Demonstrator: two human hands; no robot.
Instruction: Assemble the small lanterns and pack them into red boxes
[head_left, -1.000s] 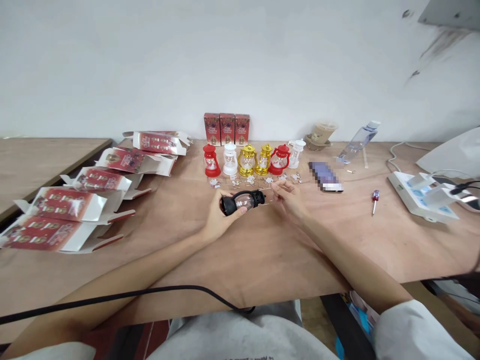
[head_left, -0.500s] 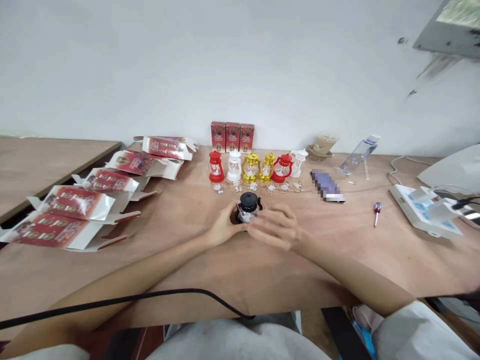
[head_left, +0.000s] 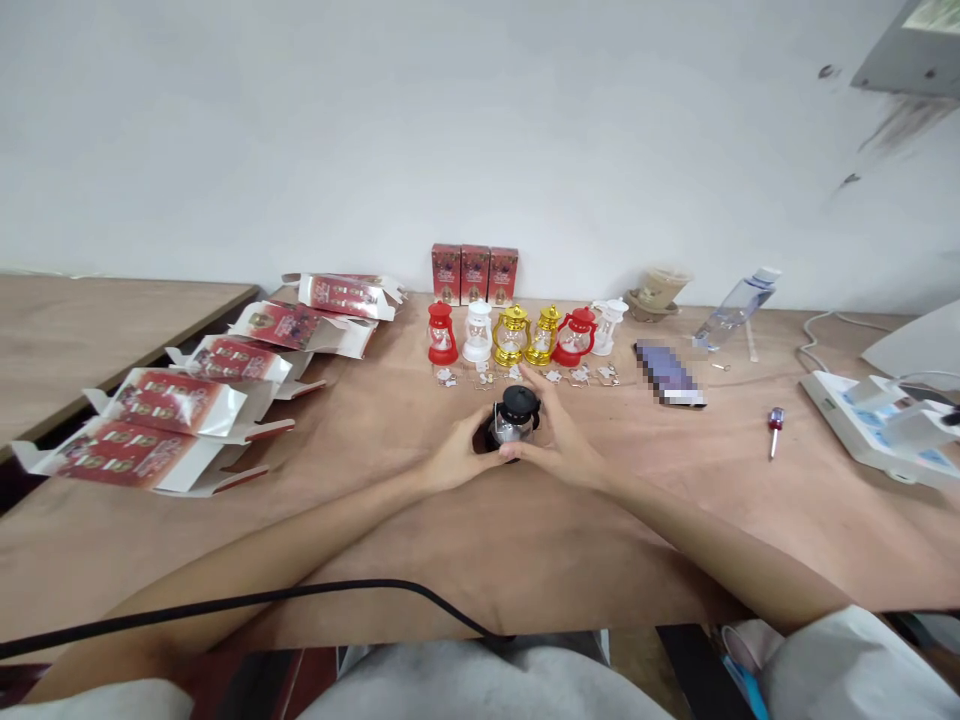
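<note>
A small black lantern (head_left: 519, 412) with a clear middle and a thin wire handle stands upright on the table between my hands. My left hand (head_left: 463, 452) is wrapped round its left side, the fingertips hidden behind it. On the other side, my right hand (head_left: 559, 440) cups the lantern, thumb at its base and index finger raised past the top. Behind them is a row of similar lanterns: a red lantern (head_left: 442, 335), a white lantern (head_left: 477, 333), a gold lantern (head_left: 511, 336) and several others. Small wire pieces with white tags (head_left: 553, 377) lie in front of that row.
Opened red cartons (head_left: 127, 455) lie along the left. Closed red boxes (head_left: 475, 274) stand by the wall. Towards the right are a phone (head_left: 667, 372), a screwdriver (head_left: 775, 432), a water bottle (head_left: 735, 310), a cup (head_left: 661, 290) and a power strip (head_left: 877, 425). A black cable (head_left: 300, 592) crosses my left forearm.
My right hand has gone from blurred, bent fingers in front of the lantern to cupping its right side. The wire handle now shows at the lantern's left front. The view has shifted slightly.
</note>
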